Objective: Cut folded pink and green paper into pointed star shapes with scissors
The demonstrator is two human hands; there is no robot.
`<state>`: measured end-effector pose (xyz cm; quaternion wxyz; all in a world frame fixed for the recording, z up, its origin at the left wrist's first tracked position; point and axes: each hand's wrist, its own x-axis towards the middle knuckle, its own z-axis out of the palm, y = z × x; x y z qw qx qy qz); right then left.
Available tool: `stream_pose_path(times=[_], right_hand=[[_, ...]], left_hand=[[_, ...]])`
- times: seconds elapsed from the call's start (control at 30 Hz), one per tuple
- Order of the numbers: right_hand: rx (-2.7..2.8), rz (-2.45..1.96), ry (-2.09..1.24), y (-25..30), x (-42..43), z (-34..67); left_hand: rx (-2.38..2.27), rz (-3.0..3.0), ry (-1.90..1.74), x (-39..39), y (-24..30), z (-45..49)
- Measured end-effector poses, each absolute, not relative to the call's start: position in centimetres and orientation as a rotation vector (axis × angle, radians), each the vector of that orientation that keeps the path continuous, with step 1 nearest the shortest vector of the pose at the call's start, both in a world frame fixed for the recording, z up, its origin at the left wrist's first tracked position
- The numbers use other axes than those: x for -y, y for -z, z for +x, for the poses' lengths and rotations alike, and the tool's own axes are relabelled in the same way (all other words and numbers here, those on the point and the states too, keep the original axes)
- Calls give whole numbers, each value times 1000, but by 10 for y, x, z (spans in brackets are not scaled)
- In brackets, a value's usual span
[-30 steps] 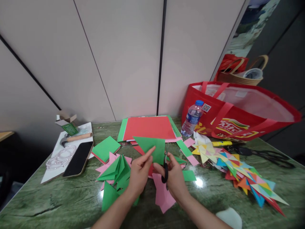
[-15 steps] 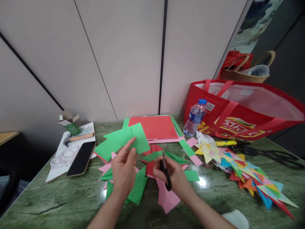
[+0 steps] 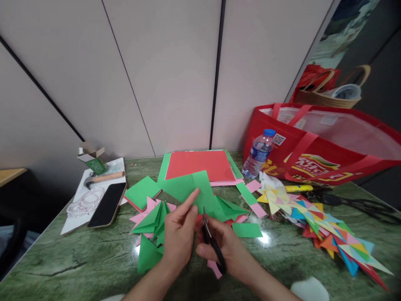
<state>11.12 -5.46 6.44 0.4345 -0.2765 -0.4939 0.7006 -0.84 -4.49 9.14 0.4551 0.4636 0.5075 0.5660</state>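
Observation:
My left hand [image 3: 179,238] pinches a green paper sheet [image 3: 191,188] and holds it up over the green marble table [image 3: 78,259]. My right hand [image 3: 226,247] grips small black scissors [image 3: 212,244], whose blades point up at the lower edge of the green sheet. Folded green and pink paper triangles [image 3: 153,225] lie just left of and beneath my hands. A pink paper piece [image 3: 214,267] shows under my right hand.
A red and green paper stack [image 3: 200,165] lies by the wall. A water bottle [image 3: 258,153] and a red tote bag [image 3: 322,142] stand at the right. Coloured folded stars [image 3: 316,221], large black scissors [image 3: 354,204], a phone [image 3: 107,205], a hammer [image 3: 102,178] and a small box [image 3: 92,158] lie around.
My left hand swung the green sheet out to the left, then brought it back to the middle. The right hand drew the scissors down and closer to me.

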Motion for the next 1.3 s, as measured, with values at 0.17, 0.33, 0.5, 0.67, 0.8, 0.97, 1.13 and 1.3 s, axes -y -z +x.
stream_pose_path(times=[0.17, 0.33, 0.5, 0.67, 0.8, 0.97, 1.13, 1.3], right_hand=[[1230, -676, -1779, -63, 56, 113], [1226, -691, -1789, -63, 55, 112], [1242, -677, -1789, -62, 54, 113], [1231, -679, -1793, -61, 54, 114], [1222, -702, -1811, -62, 55, 114], [1245, -706, -1789, -63, 54, 113], [1225, -744, -1786, -64, 53, 112], [1230, -729, -1786, -63, 54, 112]], left_hand=[[-1276, 1174, -1383, 44, -89, -9], [-1285, 1203, -1358, 45, -87, -8], [-1305, 1238, -1369, 46, -88, -7], [-1331, 1273, -1354, 48, -91, -5], [-1335, 1288, -1360, 48, -93, -5], [-1324, 1270, -1351, 48, -93, -5], [-1329, 1252, -1352, 49, -90, -4], [-1342, 1252, -1357, 50, -90, -3]])
